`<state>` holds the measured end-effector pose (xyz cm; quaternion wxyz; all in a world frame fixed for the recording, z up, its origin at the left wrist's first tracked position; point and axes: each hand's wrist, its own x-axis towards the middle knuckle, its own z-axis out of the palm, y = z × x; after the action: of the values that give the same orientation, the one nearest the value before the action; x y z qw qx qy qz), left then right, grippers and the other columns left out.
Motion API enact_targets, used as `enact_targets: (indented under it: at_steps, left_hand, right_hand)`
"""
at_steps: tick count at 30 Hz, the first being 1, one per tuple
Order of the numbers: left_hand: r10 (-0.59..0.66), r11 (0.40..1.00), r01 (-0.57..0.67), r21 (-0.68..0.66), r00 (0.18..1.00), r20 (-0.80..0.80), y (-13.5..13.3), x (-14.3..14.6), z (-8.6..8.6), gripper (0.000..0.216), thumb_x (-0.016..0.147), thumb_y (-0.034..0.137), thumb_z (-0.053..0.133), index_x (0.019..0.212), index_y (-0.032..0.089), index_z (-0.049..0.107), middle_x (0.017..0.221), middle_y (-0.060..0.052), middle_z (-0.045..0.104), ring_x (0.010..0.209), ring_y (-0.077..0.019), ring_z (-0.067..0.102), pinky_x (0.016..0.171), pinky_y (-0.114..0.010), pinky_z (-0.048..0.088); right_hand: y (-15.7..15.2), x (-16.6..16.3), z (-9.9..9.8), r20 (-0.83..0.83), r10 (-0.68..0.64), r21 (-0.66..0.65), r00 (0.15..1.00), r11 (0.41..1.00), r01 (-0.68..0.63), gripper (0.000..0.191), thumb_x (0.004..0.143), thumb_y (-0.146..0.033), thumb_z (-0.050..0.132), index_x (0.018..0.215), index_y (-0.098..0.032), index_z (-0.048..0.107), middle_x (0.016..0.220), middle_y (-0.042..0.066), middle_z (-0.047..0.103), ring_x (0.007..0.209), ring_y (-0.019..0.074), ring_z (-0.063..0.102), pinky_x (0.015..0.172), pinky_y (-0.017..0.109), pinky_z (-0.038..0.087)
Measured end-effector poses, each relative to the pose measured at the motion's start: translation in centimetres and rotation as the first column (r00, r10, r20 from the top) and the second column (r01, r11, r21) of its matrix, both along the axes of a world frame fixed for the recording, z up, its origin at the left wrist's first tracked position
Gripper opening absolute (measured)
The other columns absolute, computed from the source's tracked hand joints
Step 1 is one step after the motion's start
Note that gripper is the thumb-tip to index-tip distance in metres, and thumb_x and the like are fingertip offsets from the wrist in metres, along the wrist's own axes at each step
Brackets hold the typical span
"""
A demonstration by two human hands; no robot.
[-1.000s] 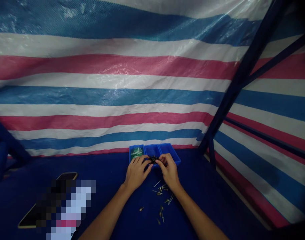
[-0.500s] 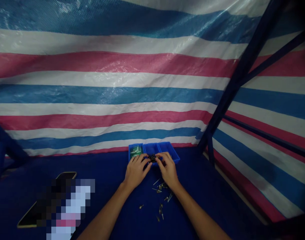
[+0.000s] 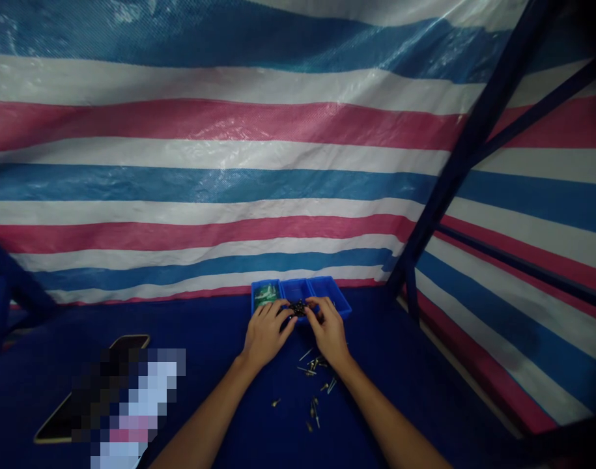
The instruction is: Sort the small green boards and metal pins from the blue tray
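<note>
Both of my hands meet over a small black part (image 3: 298,307) at the front of a blue tray with three compartments (image 3: 339,294). My left hand (image 3: 266,333) curls its fingers onto the part's left side. My right hand (image 3: 329,331) pinches it from the right. What the black part is stays too small and dark to tell. The tray's left compartment holds something green (image 3: 265,294). Several small metal pins or screws (image 3: 315,384) lie scattered on the blue cloth surface just below my right wrist.
A phone (image 3: 90,389) lies at the left on the dark blue surface, partly behind a blurred patch. A striped blue, white and pink tarp (image 3: 229,163) forms the back and right walls. Dark blue metal frame bars (image 3: 454,169) rise at the right and left.
Both hands have stayed on the black part with only slight finger shifts. The view has tilted a little, so everything sits slightly higher in the picture.
</note>
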<state>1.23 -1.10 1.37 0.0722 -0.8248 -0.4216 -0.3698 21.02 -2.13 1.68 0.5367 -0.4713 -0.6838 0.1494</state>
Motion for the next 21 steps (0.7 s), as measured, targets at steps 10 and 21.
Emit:
enact_targets:
  at_steps: [10,21]
  left_hand:
    - [-0.008,1.000,0.008,-0.016,1.000,-0.007,0.08,-0.06,-0.09,0.019,0.107,0.035,0.057,0.117,0.028,0.072,0.131,-0.004,0.070,0.115,-0.0227,0.066,0.100,-0.042,0.049]
    - [-0.008,1.000,0.008,-0.009,1.000,0.001,0.04,-0.14,-0.12,0.020,0.107,0.036,0.057,0.117,0.028,0.073,0.130,-0.004,0.070,0.115,-0.0230,0.067,0.099,-0.042,0.050]
  right_hand:
    - [0.02,0.00,-0.35,0.029,-0.027,0.000,0.999,1.000,0.027,0.024,0.107,-0.030,0.054,0.126,-0.022,0.066,0.105,0.006,0.065,0.080,0.0194,0.061,0.078,0.032,0.051]
    - [-0.19,-0.07,-0.16,0.094,0.051,-0.005,0.994,0.999,-0.051,0.011,0.105,-0.028,0.056,0.106,-0.023,0.066,0.096,0.003,0.066,0.080,0.0183,0.063,0.075,0.029,0.050]
